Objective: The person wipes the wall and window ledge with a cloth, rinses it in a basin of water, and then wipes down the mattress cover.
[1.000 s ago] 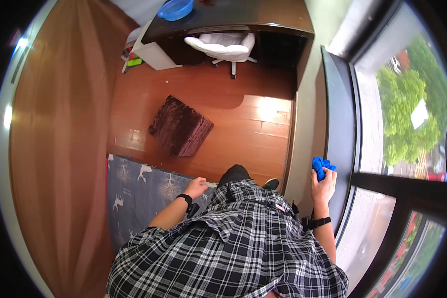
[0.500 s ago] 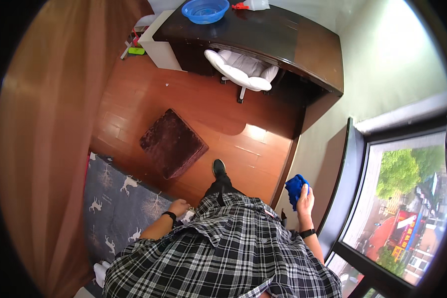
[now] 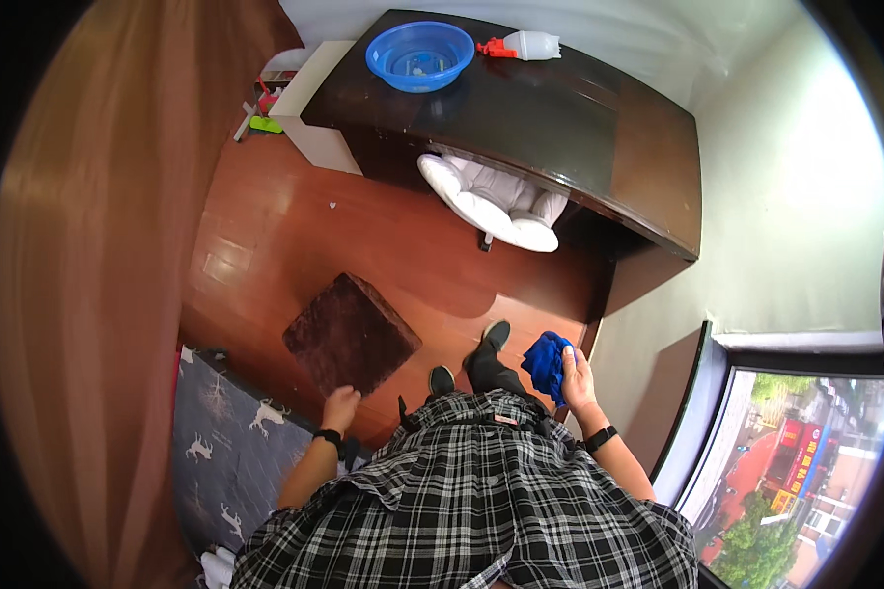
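A crumpled blue cloth point(image 3: 544, 365) is bunched in my right hand point(image 3: 579, 381), held out in front of me to the right, near the wall. My thumb lies over the cloth and the other fingers are mostly hidden behind it. My left hand point(image 3: 341, 407) hangs loosely curled, with nothing showing in it. It appears just in front of a dark brown plush cube stool point(image 3: 352, 334) on the floor; whether they touch, I cannot tell.
Ahead stands a dark desk point(image 3: 521, 113) bearing a blue basin point(image 3: 420, 57) and a white bottle with a red top point(image 3: 532, 45). A white chair point(image 3: 491, 201) is tucked under it. At left are a grey patterned bedspread point(image 3: 231, 432) and brown curtain point(image 3: 108, 245); a window point(image 3: 796, 471) is at right.
The desk and stool appear lower in view, and a second shoe now shows. My right hand with the cloth has shifted inward; my left hand has moved slightly left, close to the stool in view.
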A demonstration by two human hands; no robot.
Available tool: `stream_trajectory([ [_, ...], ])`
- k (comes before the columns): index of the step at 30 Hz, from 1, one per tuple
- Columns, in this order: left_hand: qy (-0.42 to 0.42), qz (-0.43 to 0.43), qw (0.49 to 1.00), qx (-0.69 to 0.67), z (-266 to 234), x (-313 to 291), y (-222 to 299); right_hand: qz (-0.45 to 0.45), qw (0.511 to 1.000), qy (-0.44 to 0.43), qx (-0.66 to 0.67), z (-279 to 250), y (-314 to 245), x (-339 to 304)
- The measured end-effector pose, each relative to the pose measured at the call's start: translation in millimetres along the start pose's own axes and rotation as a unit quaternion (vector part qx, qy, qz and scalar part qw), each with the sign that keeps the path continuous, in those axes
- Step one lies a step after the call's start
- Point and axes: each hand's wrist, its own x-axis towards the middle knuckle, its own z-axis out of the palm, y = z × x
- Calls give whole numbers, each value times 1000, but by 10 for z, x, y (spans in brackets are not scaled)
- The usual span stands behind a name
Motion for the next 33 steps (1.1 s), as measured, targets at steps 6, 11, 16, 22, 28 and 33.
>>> stream_trajectory([
  [6, -22, -82, 993, 78, 40, -28, -673, 34, 997, -43, 56, 104, -615, 917],
  [11, -98, -35, 994, 27, 54, 91, 74, 52, 970, -115, 206, 327, -714, 2065],
  [16, 28, -85, 975, -203, 193, 452, 1386, 24, 939, -229, 257, 442, -2023, 2734],
  [22, -17, 16, 997, -78, 53, 825, 2433, 5, 935, -229, 270, 784, -2995, 3288],
  [28, -50, -43, 997, -30, -425, 1536, 2175, 5, 945, -205, 256, 1184, -3450, 3673],
  [33, -53, 41, 996, 59, -1152, 2517, 1422, -11, 962, -85, 259, 1562, -3986, 4114],
])
